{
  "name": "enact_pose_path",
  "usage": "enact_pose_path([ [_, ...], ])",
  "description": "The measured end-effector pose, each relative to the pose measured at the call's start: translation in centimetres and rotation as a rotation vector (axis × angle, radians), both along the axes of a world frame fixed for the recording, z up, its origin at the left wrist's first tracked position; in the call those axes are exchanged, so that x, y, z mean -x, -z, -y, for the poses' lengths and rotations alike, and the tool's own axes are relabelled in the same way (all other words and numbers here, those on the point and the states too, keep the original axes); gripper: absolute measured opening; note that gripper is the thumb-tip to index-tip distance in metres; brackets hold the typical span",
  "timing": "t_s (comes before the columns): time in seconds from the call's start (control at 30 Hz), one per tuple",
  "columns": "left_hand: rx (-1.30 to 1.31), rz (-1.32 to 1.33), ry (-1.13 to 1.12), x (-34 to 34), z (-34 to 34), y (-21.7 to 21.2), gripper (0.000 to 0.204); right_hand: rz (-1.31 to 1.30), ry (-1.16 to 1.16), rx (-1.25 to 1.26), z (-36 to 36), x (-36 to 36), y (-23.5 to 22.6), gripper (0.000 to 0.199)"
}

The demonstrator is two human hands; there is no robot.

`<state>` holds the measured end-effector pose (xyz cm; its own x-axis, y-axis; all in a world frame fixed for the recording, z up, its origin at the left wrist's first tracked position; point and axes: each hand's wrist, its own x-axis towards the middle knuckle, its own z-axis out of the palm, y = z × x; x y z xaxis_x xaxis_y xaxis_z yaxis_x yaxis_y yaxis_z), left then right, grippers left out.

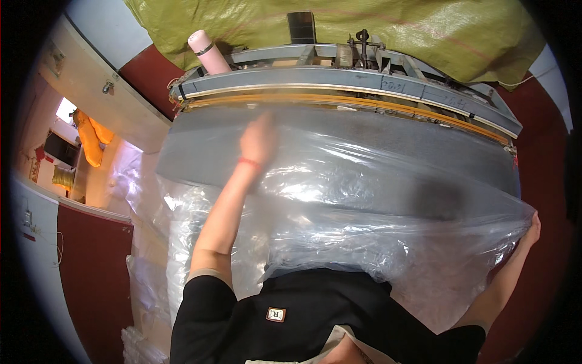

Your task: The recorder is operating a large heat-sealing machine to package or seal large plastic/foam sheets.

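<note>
Clear film (315, 185) in closed right hand (533, 229); blurred left hand (259, 141), grip unclear; lettered patch (276, 315), pen-marked grey bar (351, 77).

A white patch (276, 315) with one letter sat on the black shirt (339, 297), lower centre. Handwriting (395, 85) marked the grey bar (339, 76), upper right.

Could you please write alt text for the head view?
A person's right hand holds the edge of a clear plastic sheet partly covering a gray surface; the blurred left hand is over the surface. Beyond are a metal frame and pink bottle.
</note>
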<state>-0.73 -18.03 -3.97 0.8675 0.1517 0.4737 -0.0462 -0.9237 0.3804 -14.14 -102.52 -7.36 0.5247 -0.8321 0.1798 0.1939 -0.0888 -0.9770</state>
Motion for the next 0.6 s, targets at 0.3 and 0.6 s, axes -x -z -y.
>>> enact_pose_path([
  [0.3,0.223,0.085,0.119,-2.8,-3.8,2.1,0.011,-0.346,0.2,0.299,1.0,-3.4,-3.8,0.028],
  [0.6,0.516,0.352,-0.229,-9.7,-17.3,6.1,0.022,-0.152,0.085,0.675,-16.8,-20.0,1.8,0.02],
])
